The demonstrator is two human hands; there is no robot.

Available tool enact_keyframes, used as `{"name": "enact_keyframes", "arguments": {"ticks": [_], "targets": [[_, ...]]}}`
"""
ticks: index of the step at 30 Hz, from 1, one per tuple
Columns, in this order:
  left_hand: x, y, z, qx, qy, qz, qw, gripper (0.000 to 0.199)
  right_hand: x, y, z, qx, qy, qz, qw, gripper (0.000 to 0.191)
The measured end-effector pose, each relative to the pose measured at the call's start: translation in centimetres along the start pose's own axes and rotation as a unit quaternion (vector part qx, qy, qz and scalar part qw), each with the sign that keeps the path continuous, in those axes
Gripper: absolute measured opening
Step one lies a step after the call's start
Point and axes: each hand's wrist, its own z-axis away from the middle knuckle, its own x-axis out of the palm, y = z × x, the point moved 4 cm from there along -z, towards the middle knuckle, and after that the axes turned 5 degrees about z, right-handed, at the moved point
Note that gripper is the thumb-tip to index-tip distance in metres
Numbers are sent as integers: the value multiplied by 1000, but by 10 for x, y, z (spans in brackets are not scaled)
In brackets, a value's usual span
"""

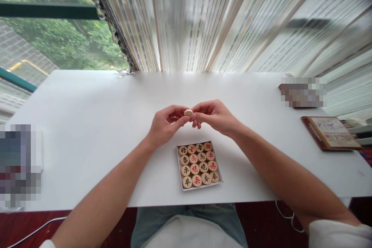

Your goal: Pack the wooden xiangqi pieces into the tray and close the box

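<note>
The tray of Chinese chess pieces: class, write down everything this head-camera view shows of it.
A shallow white cardboard tray lies flat on the white table, slightly angled, nearer the person than the left hand and right hand, which do not touch it. It holds sixteen round wooden pieces packed four by four, faces up, bearing black or red characters. No lid shows.

A white table point(87, 124) fills the view. Near its front edge sits a shallow white box point(179, 168) packed with sixteen round wooden chess pieces point(194, 169) marked in red and black. A brown-edged picture book point(329, 133) lies at the right, behind it a pixelated brown object point(302, 100), and another pixelated object point(20, 162) sits at the left end
</note>
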Motion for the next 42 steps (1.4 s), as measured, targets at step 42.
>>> {"name": "enact_keyframes", "arguments": {"ticks": [42], "targets": [[16, 14, 6, 222, -58, -244, 942, 16, 1, -25, 141, -23, -49, 412, 909, 12]]}}
